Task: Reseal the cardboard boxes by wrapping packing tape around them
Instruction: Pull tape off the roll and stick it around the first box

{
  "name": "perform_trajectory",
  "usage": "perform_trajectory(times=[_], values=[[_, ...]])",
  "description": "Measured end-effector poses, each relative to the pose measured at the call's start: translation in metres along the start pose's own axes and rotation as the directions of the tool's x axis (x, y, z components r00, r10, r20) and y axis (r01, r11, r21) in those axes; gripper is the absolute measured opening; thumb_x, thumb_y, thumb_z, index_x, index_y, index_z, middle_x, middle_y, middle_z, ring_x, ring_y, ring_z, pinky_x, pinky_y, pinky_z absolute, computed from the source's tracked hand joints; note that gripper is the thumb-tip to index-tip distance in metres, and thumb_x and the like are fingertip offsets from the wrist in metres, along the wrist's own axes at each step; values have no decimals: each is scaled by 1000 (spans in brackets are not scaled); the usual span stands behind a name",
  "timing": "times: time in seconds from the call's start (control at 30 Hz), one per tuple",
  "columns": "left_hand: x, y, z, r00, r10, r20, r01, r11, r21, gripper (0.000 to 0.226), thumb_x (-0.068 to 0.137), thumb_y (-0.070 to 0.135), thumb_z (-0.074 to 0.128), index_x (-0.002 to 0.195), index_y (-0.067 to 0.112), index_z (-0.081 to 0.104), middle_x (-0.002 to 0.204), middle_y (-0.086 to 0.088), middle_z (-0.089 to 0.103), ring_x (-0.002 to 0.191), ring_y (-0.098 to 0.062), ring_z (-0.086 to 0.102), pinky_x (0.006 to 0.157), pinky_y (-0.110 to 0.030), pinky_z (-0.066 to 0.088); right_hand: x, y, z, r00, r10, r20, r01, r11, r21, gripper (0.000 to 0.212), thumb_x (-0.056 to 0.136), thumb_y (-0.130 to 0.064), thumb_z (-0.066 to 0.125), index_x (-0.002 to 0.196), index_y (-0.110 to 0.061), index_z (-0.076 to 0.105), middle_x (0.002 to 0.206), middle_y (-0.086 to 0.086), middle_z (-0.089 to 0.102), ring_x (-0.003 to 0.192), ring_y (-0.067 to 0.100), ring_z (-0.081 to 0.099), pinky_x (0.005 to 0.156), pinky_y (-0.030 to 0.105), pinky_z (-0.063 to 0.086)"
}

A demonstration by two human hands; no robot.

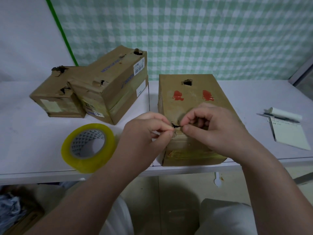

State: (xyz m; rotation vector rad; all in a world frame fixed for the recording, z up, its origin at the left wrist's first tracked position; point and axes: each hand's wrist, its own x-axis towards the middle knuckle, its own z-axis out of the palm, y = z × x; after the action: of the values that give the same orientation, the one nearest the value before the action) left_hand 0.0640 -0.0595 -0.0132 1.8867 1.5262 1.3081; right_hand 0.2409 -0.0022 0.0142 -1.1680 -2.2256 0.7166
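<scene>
A cardboard box [191, 99] with two red marks and a hole in its top stands at the table's front edge. Over its near top edge, my left hand [149, 131] and my right hand [213, 126] meet, fingers curled. Each pinches the torn cardboard on either side of a small dark tear. A roll of yellow packing tape [88, 147] lies flat on the table, left of my left hand and apart from it. Two more battered boxes, a large one [115, 85] and a small one [55, 97], sit together at the back left.
A notepad [289, 133] with a pen [277, 117] lies on the white table [25, 133] at the right. A checked green cloth hangs behind. Below the table edge are my knees, and a bag at the lower left.
</scene>
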Motion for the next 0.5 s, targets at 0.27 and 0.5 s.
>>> perform_trajectory(times=[0.27, 0.5], values=[[3, -2, 2, 999, 31, -7, -31, 997, 74, 18, 77, 18, 64, 93, 20, 73, 82, 8, 59, 76, -8, 57, 68, -10, 49, -1, 1, 1, 1000, 2, 4, -2, 1000, 14, 14, 79, -27, 74, 85, -39, 71, 84, -8, 59, 74, 8, 52, 63, 15, 41], [-2, 0, 6, 999, 30, -28, -27, 994, 107, 19, 81, 23, 60, 91, 21, 76, 89, 10, 57, 76, -3, 58, 66, -6, 43, -2, 2, 0, 1000, -12, 12, 12, 998, 60, 11, 76, -26, 76, 82, -35, 73, 84, -7, 61, 73, 9, 53, 64, 17, 43]])
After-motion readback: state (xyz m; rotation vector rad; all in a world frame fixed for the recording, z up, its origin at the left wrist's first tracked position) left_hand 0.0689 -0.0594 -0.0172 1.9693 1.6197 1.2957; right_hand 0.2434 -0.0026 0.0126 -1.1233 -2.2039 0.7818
